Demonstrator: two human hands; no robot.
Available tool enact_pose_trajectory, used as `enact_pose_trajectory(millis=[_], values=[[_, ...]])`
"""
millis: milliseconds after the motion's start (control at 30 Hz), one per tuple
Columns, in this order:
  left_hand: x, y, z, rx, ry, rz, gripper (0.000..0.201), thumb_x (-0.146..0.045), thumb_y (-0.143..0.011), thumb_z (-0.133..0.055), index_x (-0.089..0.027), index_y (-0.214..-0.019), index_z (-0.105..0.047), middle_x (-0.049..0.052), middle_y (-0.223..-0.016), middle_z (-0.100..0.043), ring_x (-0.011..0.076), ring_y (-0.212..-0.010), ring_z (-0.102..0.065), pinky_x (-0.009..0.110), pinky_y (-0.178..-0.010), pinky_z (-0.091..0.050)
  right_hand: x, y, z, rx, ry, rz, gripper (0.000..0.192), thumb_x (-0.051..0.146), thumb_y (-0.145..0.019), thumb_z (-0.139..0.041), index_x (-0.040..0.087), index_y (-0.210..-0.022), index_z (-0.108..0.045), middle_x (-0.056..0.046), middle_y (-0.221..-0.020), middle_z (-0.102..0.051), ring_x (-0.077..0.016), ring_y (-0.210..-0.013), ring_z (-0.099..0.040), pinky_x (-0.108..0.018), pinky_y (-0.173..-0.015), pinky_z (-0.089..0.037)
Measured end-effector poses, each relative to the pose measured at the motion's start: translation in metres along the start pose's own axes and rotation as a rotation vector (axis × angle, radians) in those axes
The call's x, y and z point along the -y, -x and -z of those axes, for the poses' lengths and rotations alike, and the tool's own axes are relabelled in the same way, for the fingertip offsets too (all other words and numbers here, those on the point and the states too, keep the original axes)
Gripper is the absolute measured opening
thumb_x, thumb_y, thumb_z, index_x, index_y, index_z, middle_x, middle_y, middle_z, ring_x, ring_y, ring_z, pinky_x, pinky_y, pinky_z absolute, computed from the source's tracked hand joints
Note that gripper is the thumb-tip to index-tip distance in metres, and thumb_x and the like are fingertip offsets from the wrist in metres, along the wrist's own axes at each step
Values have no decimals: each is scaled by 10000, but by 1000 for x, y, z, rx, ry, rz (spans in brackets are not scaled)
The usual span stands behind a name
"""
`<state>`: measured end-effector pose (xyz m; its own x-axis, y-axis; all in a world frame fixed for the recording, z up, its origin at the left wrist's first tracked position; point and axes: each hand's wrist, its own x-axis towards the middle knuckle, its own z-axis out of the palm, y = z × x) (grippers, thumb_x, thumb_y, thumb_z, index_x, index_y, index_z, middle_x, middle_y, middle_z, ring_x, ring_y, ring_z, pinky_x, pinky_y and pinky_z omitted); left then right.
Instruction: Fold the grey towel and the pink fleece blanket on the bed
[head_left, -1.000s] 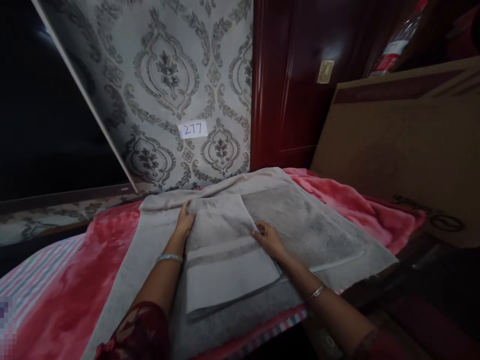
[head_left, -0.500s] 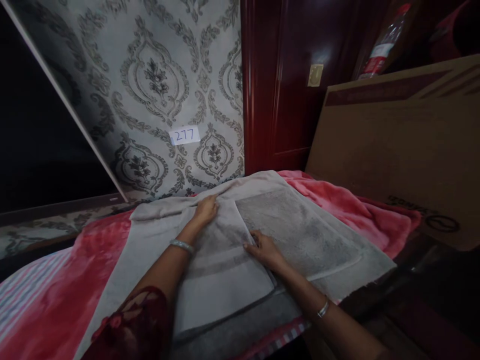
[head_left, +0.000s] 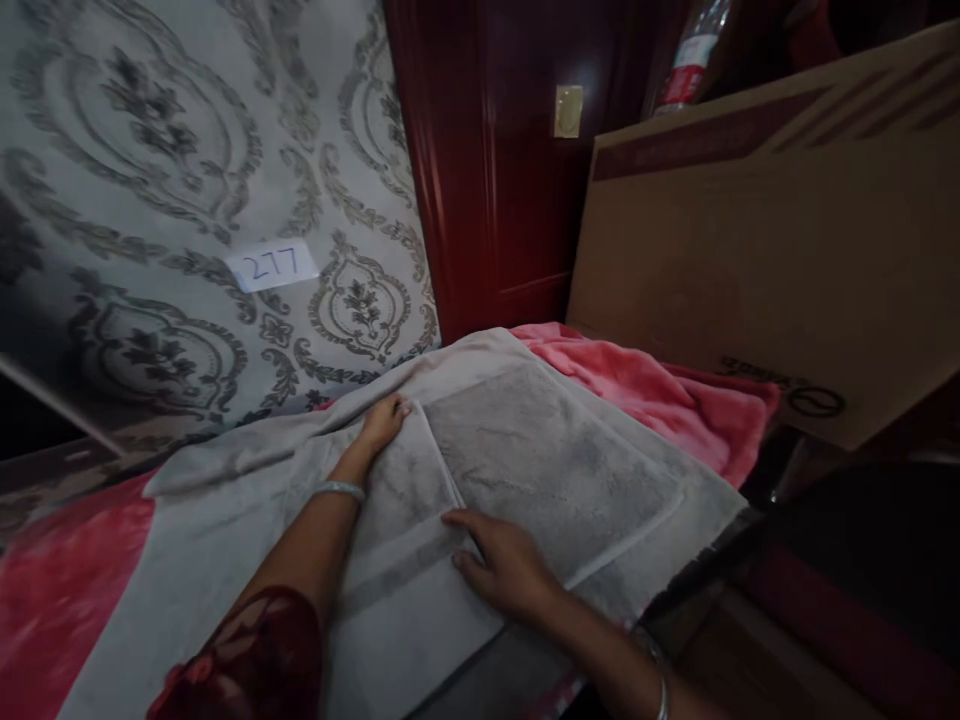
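A grey plush cloth (head_left: pixel 540 455) lies spread out, with part of it folded over toward the left in a lighter panel (head_left: pixel 405 480). My left hand (head_left: pixel 382 422) has its fingers curled at the far end of the fold's edge, closed on the cloth. Nearer to me, my right hand (head_left: pixel 510 565) grips the same edge, forefinger and thumb on top and slightly apart. Its other fingers are hidden. The fold's edge runs almost straight between both hands.
A red-pink blanket (head_left: pixel 637 385) shows under the cloth at both sides. Behind stand a patterned wall with a paper label (head_left: pixel 274 265) and a dark red panel (head_left: pixel 495 190). At right are a cardboard box (head_left: pixel 757 250) and a plastic bottle (head_left: pixel 688 65).
The view has turned right and moved closer. My left hand is at the far end of the folded edge, and my right hand is lower along that edge, its thumb and forefinger wider apart.
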<state>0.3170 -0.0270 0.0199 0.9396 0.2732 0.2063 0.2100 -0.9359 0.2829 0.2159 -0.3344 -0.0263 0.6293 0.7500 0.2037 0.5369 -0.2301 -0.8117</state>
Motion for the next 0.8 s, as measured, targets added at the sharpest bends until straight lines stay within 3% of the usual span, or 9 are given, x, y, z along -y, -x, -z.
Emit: enact_pose_trajectory(millis=[200,367,533,667,800], values=[[4,7,-18,-31,5,-4,174,-271,-860,-463,-188,-916,-605,97,-986,-708,250,-961,-643,348,-886,-498,4,-1,4,14,21,-30,551,206,-831,-562,202,-1380,-605,-68,-1344,-661,-251,-1239,-618,-378,-1065,-464],[-1,0,-7,-27,6,-15,216,-270,-880,-431,-199,-908,-633,85,-1014,-726,226,-1005,-652,313,-929,-495,4,-1,8,33,-29,-26,544,210,-804,-596,254,-1344,-633,-34,-1312,-683,-243,-1200,-641,-362,-1042,-473],[-7,4,-2,-70,-51,31,294,-272,-916,-406,-179,-1031,-661,131,-1138,-716,269,-1105,-643,360,-979,-483,1,1,8,-19,-58,-15,415,203,-846,-558,265,-1237,-683,-11,-1234,-720,-214,-1151,-664,-334,-1023,-479],[-16,7,-2,-16,-97,15,258,-238,-890,-474,-185,-1011,-695,139,-1189,-715,276,-1169,-635,362,-1024,-467,4,-1,6,19,44,-73,432,173,-832,-565,239,-1244,-677,-42,-1208,-728,-235,-1126,-675,-353,-1004,-490],[-26,6,12,8,-146,32,284,-237,-881,-516,-153,-1092,-686,163,-1208,-707,283,-1175,-638,361,-1028,-470,5,0,12,59,41,5,476,147,-808,-582,237,-1268,-669,-36,-1225,-715,-221,-1111,-665,-330,-983,-486]])
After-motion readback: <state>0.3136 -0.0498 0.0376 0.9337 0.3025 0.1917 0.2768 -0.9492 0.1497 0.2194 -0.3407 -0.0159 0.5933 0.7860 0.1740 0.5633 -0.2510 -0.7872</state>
